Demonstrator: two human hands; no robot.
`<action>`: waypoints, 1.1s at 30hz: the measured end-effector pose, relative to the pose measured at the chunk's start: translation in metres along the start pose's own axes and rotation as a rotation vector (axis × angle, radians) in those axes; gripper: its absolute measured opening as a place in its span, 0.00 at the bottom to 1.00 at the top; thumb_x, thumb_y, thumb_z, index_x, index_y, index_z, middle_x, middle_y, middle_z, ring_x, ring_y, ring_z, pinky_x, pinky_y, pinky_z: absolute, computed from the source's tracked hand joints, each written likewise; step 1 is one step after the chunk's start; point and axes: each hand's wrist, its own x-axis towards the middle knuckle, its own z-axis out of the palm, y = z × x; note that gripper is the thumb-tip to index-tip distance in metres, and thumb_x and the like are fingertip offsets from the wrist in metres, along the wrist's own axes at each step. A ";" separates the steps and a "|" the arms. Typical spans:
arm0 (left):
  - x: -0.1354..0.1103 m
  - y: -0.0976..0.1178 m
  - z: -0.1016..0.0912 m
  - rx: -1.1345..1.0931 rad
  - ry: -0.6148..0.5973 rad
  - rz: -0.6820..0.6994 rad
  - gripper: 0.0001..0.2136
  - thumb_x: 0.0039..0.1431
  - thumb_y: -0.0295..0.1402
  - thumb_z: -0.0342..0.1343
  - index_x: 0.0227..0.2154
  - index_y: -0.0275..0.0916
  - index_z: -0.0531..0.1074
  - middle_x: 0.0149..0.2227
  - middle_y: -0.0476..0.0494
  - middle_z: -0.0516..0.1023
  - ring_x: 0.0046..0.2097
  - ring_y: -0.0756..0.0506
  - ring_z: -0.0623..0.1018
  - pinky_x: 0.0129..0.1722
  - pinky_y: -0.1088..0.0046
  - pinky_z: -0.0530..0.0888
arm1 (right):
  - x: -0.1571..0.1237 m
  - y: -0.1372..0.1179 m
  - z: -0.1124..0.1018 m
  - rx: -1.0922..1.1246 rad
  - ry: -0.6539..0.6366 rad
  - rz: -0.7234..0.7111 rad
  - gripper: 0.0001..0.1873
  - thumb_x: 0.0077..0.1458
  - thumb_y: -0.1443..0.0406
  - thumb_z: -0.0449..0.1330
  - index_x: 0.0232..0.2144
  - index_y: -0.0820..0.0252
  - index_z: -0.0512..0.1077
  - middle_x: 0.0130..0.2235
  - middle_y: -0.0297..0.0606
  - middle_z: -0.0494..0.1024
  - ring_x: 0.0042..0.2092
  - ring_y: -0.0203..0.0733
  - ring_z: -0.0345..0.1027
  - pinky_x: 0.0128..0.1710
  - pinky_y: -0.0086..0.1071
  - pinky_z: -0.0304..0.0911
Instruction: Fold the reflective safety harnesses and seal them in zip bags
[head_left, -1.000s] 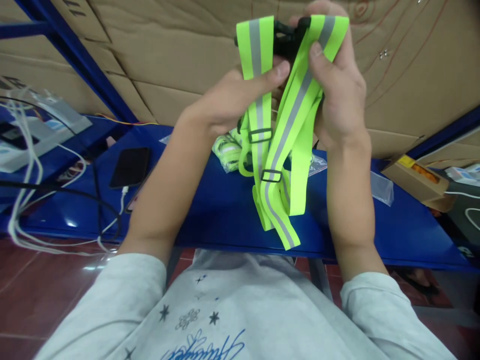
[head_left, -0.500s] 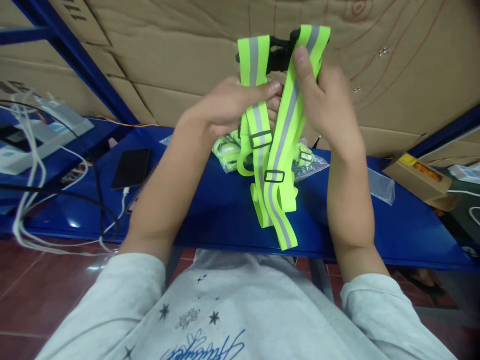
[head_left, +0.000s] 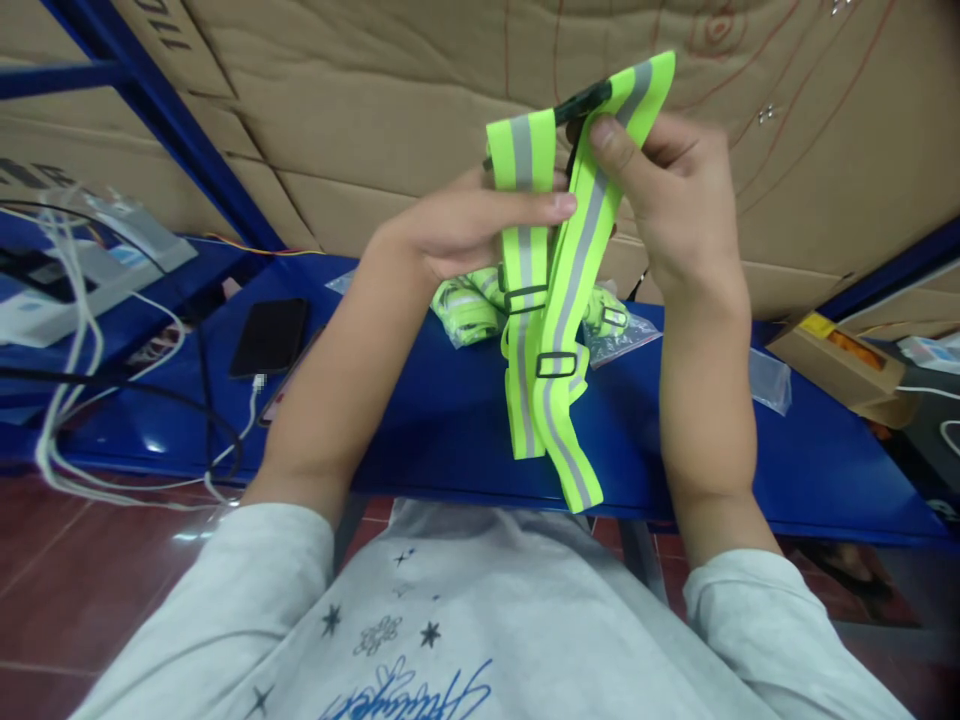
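Between my hands hangs a neon-yellow reflective strap (head_left: 581, 260) with grey stripes, folded in loops above the table. My left hand (head_left: 480, 215) grips its left strand, thumb laid across the front. Near the top, my right hand (head_left: 671, 195) pinches the right strand between thumb and fingers. A black buckle (head_left: 583, 103) joins the two strands at the top, partly hidden by the webbing. Lower down, a black slider (head_left: 556, 365) sits on the right strand. Behind the strap lie rolled neon straps in clear plastic bags (head_left: 469, 312).
The blue table (head_left: 435, 420) runs below a cardboard wall (head_left: 360, 120). A black phone (head_left: 268, 338) lies at left near white cables (head_left: 71, 300) and a power strip (head_left: 142, 235). At right are a flat clear bag (head_left: 770, 382) and an open cardboard box (head_left: 840, 365).
The strap's left top loop has dropped a little, and the buckle has turned so it shows edge-on. The right loop tilts further right. Both hands keep their hold.
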 end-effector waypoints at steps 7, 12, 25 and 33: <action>0.004 -0.008 0.007 0.018 0.144 0.021 0.07 0.58 0.30 0.67 0.40 0.41 0.79 0.38 0.42 0.85 0.53 0.33 0.81 0.57 0.51 0.75 | -0.002 -0.002 -0.008 0.073 -0.115 0.001 0.15 0.60 0.51 0.67 0.29 0.54 0.78 0.29 0.33 0.75 0.29 0.36 0.66 0.28 0.32 0.64; -0.001 -0.005 0.006 0.107 0.078 -0.026 0.09 0.57 0.29 0.68 0.42 0.39 0.78 0.38 0.40 0.84 0.47 0.33 0.83 0.52 0.50 0.76 | -0.002 -0.016 -0.036 0.093 -0.320 0.234 0.31 0.49 0.33 0.63 0.34 0.51 0.79 0.40 0.38 0.81 0.41 0.44 0.73 0.41 0.37 0.69; 0.008 -0.004 0.007 -0.156 0.045 -0.053 0.09 0.69 0.29 0.54 0.40 0.34 0.79 0.38 0.41 0.82 0.41 0.43 0.82 0.51 0.60 0.78 | 0.001 -0.007 0.002 0.006 0.154 -0.079 0.10 0.59 0.60 0.67 0.30 0.55 0.71 0.30 0.32 0.69 0.32 0.36 0.62 0.32 0.31 0.60; 0.008 -0.005 0.013 -0.148 0.078 -0.106 0.08 0.69 0.27 0.55 0.39 0.30 0.79 0.39 0.41 0.83 0.41 0.43 0.85 0.44 0.68 0.83 | 0.003 -0.002 -0.001 -0.324 0.229 -0.314 0.11 0.61 0.56 0.65 0.32 0.50 0.68 0.36 0.35 0.68 0.44 0.44 0.67 0.51 0.37 0.66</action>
